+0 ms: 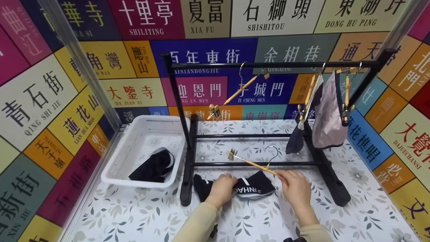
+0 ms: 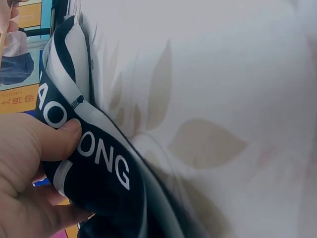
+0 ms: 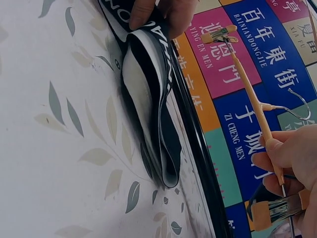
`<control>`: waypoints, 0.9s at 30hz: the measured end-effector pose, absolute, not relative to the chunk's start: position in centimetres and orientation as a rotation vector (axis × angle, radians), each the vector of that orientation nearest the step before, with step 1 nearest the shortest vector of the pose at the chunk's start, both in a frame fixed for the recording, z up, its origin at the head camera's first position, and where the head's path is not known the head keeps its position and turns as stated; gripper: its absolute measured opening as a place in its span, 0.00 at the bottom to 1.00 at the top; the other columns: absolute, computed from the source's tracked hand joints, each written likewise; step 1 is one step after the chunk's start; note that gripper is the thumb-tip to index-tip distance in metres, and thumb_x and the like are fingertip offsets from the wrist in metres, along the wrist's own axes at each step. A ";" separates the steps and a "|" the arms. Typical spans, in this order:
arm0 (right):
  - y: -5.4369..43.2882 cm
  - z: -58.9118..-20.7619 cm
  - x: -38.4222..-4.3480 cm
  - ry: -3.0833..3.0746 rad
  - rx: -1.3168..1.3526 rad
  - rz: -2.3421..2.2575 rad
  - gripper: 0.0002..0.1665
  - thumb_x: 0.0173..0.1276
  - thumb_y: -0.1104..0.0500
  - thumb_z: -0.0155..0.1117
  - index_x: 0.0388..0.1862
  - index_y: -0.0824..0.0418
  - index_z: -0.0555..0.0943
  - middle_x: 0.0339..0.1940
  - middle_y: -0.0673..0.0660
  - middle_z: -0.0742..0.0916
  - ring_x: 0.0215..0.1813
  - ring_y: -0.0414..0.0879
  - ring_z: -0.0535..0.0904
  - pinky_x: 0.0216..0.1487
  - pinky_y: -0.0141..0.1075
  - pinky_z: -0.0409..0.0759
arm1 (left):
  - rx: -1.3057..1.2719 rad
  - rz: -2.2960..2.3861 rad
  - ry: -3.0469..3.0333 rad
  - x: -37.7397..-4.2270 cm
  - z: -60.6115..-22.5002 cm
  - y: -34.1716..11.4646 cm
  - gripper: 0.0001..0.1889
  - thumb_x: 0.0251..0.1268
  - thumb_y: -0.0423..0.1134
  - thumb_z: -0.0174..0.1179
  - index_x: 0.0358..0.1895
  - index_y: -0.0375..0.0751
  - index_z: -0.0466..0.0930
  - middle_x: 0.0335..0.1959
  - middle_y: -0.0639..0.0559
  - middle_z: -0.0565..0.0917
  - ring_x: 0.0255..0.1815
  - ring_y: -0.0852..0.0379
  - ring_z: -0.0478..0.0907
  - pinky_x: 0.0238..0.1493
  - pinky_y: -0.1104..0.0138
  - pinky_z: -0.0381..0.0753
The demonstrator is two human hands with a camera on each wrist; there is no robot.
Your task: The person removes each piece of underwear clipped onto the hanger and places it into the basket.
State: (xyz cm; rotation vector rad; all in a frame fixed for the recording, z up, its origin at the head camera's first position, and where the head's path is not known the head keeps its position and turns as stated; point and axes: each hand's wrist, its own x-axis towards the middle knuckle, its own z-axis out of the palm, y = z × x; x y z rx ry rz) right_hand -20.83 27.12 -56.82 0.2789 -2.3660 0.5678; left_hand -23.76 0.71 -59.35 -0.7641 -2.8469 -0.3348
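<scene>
My left hand [image 1: 221, 190] pinches the waistband of a pair of black underpants [image 1: 257, 185] low over the floral surface. In the left wrist view, the thumb lies across white letters on the waistband [image 2: 106, 153], fingers behind it. My right hand [image 1: 297, 188] grips one side of a wooden clip hanger [image 1: 253, 164], tilted, its metal hook [image 1: 273, 153] pointing up. The right wrist view shows a clip [image 3: 220, 34] at the far end and another clip [image 3: 277, 210] just below the fingers. The hanger and underpants are apart.
A black rack [image 1: 275, 64] stands ahead. An unloaded clip hanger [image 1: 240, 90] hangs at its left, and a pale pink garment [image 1: 331, 114] with dark trim hangs at its right. In a white basket [image 1: 144, 183] at left lies black clothing [image 1: 153, 166].
</scene>
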 end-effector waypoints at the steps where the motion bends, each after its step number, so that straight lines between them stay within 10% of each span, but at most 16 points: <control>1: 27.1 -56.8 -20.8 -2.367 0.276 0.567 0.12 0.56 0.65 0.74 0.40 0.54 0.89 0.33 0.52 0.89 0.37 0.57 0.82 0.36 0.51 0.74 | -0.774 -0.353 -2.832 -23.8 -59.3 0.6 0.12 0.49 0.37 0.74 0.37 0.44 0.83 0.35 0.49 0.83 0.37 0.50 0.79 0.39 0.59 0.81; 27: 27.6 -55.7 -20.5 -2.384 0.223 0.573 0.14 0.55 0.67 0.74 0.40 0.54 0.89 0.35 0.54 0.89 0.36 0.58 0.81 0.34 0.52 0.73 | -0.775 -0.618 -2.678 -25.1 -52.9 -2.7 0.09 0.53 0.27 0.65 0.36 0.42 0.81 0.32 0.49 0.82 0.33 0.49 0.82 0.36 0.58 0.82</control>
